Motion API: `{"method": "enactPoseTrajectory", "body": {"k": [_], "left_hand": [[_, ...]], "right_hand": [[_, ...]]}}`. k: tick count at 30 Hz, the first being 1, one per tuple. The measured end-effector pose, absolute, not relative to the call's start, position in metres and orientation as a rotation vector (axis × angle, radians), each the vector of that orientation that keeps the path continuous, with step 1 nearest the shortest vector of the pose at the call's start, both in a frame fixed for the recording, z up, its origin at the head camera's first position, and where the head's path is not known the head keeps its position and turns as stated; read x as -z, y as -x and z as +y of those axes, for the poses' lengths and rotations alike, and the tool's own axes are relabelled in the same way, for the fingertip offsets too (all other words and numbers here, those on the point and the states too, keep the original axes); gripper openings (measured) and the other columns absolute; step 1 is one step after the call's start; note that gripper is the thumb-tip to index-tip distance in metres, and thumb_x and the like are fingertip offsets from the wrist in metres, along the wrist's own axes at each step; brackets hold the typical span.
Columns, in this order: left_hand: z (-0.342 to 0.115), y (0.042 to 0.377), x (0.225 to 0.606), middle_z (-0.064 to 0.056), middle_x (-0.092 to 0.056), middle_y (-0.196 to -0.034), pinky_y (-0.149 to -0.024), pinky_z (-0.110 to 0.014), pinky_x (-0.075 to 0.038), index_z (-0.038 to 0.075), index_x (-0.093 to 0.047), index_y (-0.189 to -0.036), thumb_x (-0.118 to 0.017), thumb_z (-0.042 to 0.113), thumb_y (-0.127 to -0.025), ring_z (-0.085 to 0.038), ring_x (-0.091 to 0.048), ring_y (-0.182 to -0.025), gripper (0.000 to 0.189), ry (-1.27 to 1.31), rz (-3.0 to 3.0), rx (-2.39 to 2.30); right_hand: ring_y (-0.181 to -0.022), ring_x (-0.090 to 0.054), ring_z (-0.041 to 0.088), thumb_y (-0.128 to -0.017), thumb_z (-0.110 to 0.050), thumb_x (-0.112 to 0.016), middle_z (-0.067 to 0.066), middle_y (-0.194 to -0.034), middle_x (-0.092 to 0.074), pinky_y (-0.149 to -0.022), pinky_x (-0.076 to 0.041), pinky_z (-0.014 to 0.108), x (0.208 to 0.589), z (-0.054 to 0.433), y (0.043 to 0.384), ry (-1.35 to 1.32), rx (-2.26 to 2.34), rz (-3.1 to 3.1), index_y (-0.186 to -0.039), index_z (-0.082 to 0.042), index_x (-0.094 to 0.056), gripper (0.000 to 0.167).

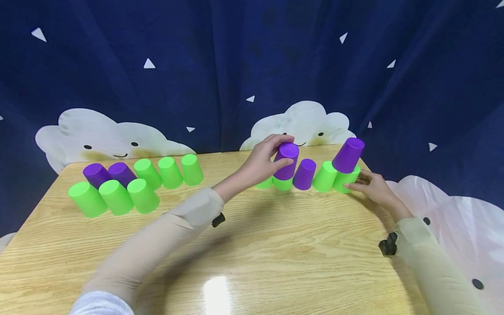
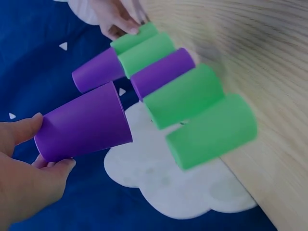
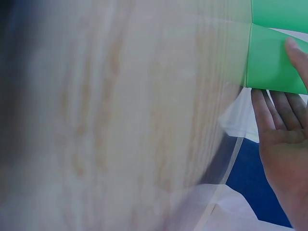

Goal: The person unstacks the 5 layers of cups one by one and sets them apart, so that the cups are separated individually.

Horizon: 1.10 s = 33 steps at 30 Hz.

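Observation:
In my left hand (image 1: 261,161) I hold an upside-down purple cup (image 1: 286,159), thumb and fingers about its narrow end. The left wrist view shows this purple cup (image 2: 84,125) raised, its rim apart from the two green cups (image 2: 211,132) nearby. A purple cup (image 1: 304,174) stands in the same row. Farther right, another purple cup (image 1: 348,154) rests upside down across two green cups (image 1: 325,177). My right hand (image 1: 374,189) touches the end green cup (image 3: 274,60), thumb over its front and fairly straight fingers along its side.
At the table's left stand several green cups (image 1: 116,197) and two purple cups (image 1: 96,175), upside down. A dark blue curtain (image 1: 220,78) with white clouds hangs behind the wooden table (image 1: 275,258). Black devices (image 1: 389,244) sit at both wrists.

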State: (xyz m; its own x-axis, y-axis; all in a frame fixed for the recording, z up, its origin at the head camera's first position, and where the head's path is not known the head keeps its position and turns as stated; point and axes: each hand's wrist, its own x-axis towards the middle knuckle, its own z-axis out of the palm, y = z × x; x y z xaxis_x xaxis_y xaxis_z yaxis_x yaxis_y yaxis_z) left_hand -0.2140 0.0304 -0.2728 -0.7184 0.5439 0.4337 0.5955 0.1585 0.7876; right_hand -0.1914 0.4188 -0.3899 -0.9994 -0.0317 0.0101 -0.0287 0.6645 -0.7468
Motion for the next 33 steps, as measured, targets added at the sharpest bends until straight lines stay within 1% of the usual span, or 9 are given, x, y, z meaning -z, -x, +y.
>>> {"method": "enactPoseTrajectory", "body": {"k": [5,15,24,28,30,33], "left_hand": [[0.001,0.209,0.281,-0.019,-0.055,-0.129,-0.105,-0.020,-0.041,-0.007,-0.054,-0.131,-0.072,-0.003,-0.087,-0.025,-0.054,-0.122,0.048,1.120,-2.329,1.649],[-0.055,0.203,0.299,-0.020,-0.056,-0.124,-0.108,-0.031,-0.041,-0.008,-0.054,-0.130,-0.071,-0.006,-0.086,-0.030,-0.054,-0.122,0.047,0.990,-2.357,1.641],[-0.116,0.201,0.318,-0.024,-0.054,-0.129,-0.107,-0.036,-0.042,-0.011,-0.052,-0.131,-0.070,-0.009,-0.086,-0.036,-0.052,-0.124,0.049,0.833,-2.426,1.577],[-0.143,0.199,0.325,-0.028,-0.052,-0.130,-0.108,-0.039,-0.041,-0.013,-0.049,-0.132,-0.068,-0.010,-0.086,-0.039,-0.049,-0.126,0.049,0.751,-2.455,1.536],[-0.155,0.196,0.328,-0.028,-0.051,-0.129,-0.109,-0.041,-0.039,-0.013,-0.049,-0.132,-0.068,-0.009,-0.087,-0.041,-0.048,-0.127,0.049,0.707,-2.479,1.512],[-0.169,0.192,0.331,-0.029,-0.050,-0.129,-0.109,-0.043,-0.038,-0.013,-0.049,-0.131,-0.068,-0.008,-0.087,-0.042,-0.047,-0.128,0.048,0.642,-2.512,1.486]], "right_hand": [[-0.122,-0.052,0.042,-0.091,-0.036,-0.071,0.025,-0.137,-0.052,-0.082,-0.046,0.007,0.389,0.420,0.190,0.042,1.262,2.881,-0.142,0.003,-0.044,0.070],[-0.124,-0.050,0.044,-0.091,-0.034,-0.071,0.027,-0.138,-0.050,-0.083,-0.046,0.006,0.392,0.421,0.192,0.049,1.286,2.862,-0.144,0.005,-0.041,0.072],[-0.125,-0.050,0.043,-0.091,-0.036,-0.071,0.026,-0.139,-0.050,-0.083,-0.047,0.007,0.391,0.421,0.192,0.041,1.276,2.859,-0.144,0.004,-0.041,0.072],[-0.124,-0.050,0.043,-0.091,-0.036,-0.071,0.025,-0.139,-0.051,-0.084,-0.047,0.007,0.391,0.420,0.192,0.035,1.281,2.862,-0.144,0.003,-0.043,0.071],[-0.123,-0.052,0.040,-0.091,-0.036,-0.071,0.024,-0.138,-0.051,-0.083,-0.047,0.007,0.391,0.420,0.192,0.031,1.283,2.863,-0.143,0.003,-0.043,0.071],[-0.120,-0.056,0.031,-0.091,-0.035,-0.071,0.024,-0.137,-0.052,-0.083,-0.047,0.007,0.391,0.420,0.193,0.034,1.288,2.864,-0.142,0.003,-0.044,0.069]]}}
